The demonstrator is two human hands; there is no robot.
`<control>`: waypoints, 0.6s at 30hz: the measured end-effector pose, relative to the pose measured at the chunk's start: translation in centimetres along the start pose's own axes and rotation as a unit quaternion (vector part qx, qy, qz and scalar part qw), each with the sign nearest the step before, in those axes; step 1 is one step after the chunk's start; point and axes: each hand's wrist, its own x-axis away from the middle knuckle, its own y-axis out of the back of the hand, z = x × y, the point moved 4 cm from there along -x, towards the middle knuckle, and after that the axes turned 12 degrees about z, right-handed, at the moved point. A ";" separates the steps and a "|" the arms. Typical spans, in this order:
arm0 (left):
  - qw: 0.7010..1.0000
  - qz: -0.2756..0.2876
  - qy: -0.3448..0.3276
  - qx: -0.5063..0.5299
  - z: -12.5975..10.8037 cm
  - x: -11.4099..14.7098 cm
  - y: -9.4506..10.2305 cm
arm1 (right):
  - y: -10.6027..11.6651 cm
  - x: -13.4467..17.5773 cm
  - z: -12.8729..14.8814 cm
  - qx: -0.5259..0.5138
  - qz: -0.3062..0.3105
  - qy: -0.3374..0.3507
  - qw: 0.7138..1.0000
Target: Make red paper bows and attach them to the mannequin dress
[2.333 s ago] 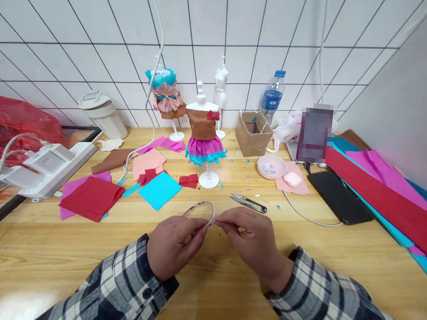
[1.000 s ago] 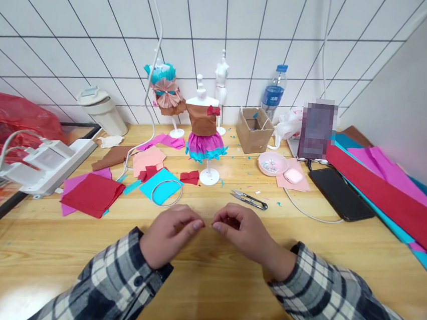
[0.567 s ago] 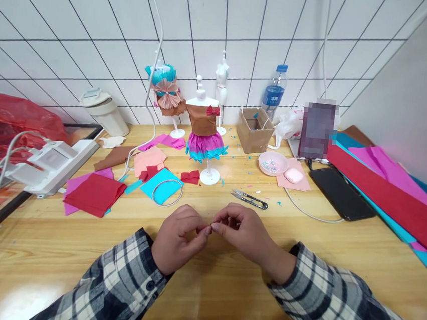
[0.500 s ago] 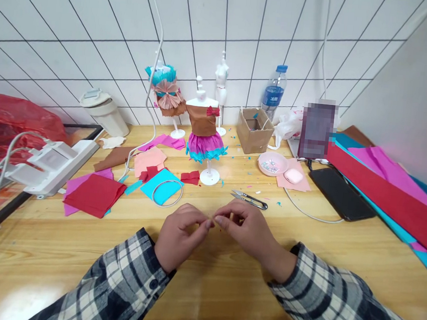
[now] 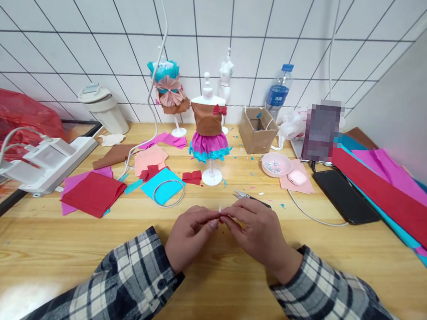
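Observation:
My left hand (image 5: pixel 193 238) and my right hand (image 5: pixel 259 232) meet fingertip to fingertip just above the table. Both are closed in a pinch. A tiny pale tip shows above the fingers and a speck of red below them, but what they hold is mostly hidden. Thread snips (image 5: pixel 239 195) lie partly covered behind my right hand. Beyond the hands stands a small white dress form (image 5: pixel 209 99) wearing a brown top, a red bow and a purple skirt with a blue edge. A bracelet-like ring (image 5: pixel 154 194) rests on a blue paper square (image 5: pixel 164 185).
At left are red squares (image 5: pixel 93 193) and a power strip (image 5: pixel 62 160). Toward the back stand another dressed form (image 5: pixel 170 93), a cardboard box (image 5: pixel 257 134) and a water bottle (image 5: pixel 278 93). On the right are a pink bowl (image 5: pixel 275 167), a black phone (image 5: pixel 346 195) and coloured sheets (image 5: pixel 394 202).
My fingertips have come closer together, and the pale tip now shows between them. The whole view has shifted slightly; the things on the table have stayed in place.

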 end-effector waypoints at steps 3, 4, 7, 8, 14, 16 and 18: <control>0.989 -0.009 -0.054 -0.136 -0.7 0.0 0.2 | -0.1 0.0 0.0 -0.036 -0.001 -0.011 0.999; 0.982 -0.010 -0.070 -0.175 -0.9 0.1 0.2 | -0.2 -0.1 0.0 -0.055 0.001 -0.018 0.998; 0.962 -0.010 -0.098 -0.255 -1.2 0.2 0.3 | -0.5 -0.2 -0.3 -0.122 0.017 -0.048 0.991; 0.957 -0.010 -0.102 -0.271 -1.3 0.3 0.3 | -0.6 -0.2 -0.4 -0.137 0.023 -0.052 0.989; 0.946 0.005 -0.119 -0.302 -1.6 0.6 0.2 | -0.8 -0.3 -0.5 -0.173 0.045 -0.055 0.982; 0.945 0.007 -0.129 -0.300 -1.8 0.7 0.1 | -0.9 -0.4 -0.6 -0.196 0.059 -0.069 0.976; 0.948 0.007 -0.133 -0.291 -1.9 0.7 0.2 | -1.0 -0.5 -0.7 -0.217 0.072 -0.085 0.970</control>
